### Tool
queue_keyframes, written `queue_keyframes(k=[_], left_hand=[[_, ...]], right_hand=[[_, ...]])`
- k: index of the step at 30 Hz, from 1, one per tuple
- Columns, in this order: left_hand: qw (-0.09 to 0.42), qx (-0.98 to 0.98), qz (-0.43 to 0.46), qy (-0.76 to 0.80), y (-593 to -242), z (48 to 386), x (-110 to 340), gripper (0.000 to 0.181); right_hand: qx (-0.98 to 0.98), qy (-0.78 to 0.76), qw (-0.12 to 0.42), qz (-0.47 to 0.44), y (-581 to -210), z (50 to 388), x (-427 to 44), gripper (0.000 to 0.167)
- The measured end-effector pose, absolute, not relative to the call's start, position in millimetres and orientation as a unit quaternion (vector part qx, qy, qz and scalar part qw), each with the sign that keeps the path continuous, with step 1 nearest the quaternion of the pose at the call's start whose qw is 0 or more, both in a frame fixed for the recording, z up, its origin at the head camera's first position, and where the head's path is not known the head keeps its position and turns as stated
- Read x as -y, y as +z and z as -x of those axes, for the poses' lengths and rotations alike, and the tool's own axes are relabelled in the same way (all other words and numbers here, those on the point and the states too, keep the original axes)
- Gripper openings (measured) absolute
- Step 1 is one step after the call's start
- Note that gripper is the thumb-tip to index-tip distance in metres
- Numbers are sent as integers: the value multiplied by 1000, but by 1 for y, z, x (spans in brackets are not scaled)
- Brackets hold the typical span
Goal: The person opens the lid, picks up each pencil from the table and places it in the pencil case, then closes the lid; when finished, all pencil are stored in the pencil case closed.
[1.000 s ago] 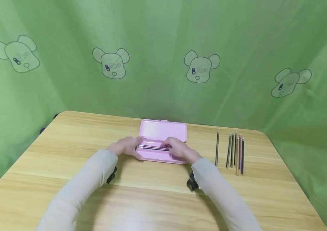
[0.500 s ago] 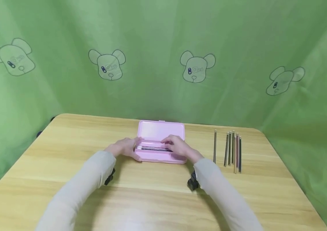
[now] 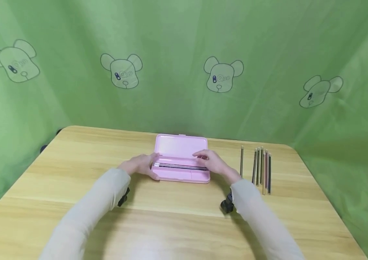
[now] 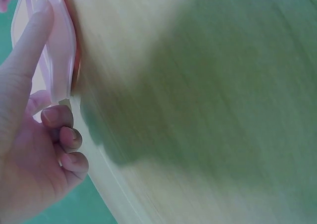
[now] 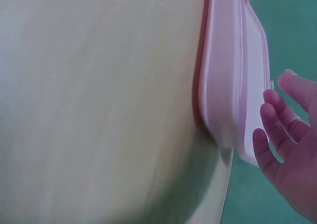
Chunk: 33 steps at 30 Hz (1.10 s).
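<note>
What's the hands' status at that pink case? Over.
Left hand grips pink case, left end; right hand empty over right end. Lid open, pencils inside. Right hand likely in lid's path.

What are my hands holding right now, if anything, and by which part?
Your left hand grips the case by its left end; your right hand holds nothing.

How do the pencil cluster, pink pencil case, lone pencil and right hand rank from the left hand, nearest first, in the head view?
1. Pink pencil case, touched by the left hand.
2. Right hand, at the case's right end.
3. Lone pencil, right of the case.
4. Pencil cluster, farthest right.
</note>
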<state>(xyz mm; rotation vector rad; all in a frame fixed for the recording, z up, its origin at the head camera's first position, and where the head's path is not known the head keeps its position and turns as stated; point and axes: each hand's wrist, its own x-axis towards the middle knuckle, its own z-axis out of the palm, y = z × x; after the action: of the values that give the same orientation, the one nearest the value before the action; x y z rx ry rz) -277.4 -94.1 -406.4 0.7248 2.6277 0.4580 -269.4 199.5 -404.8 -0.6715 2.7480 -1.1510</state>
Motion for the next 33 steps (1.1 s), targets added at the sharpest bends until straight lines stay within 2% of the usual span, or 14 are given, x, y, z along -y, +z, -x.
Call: queue_keyframes(k=[19, 33], left_hand=[[192, -928, -255, 191, -408, 280, 93, 99], [208, -923, -253, 202, -404, 278, 92, 100]], right_hand=[[-926, -349, 6, 141, -410, 266, -280, 38], [-953, -298, 62, 6, -402, 257, -311, 61]])
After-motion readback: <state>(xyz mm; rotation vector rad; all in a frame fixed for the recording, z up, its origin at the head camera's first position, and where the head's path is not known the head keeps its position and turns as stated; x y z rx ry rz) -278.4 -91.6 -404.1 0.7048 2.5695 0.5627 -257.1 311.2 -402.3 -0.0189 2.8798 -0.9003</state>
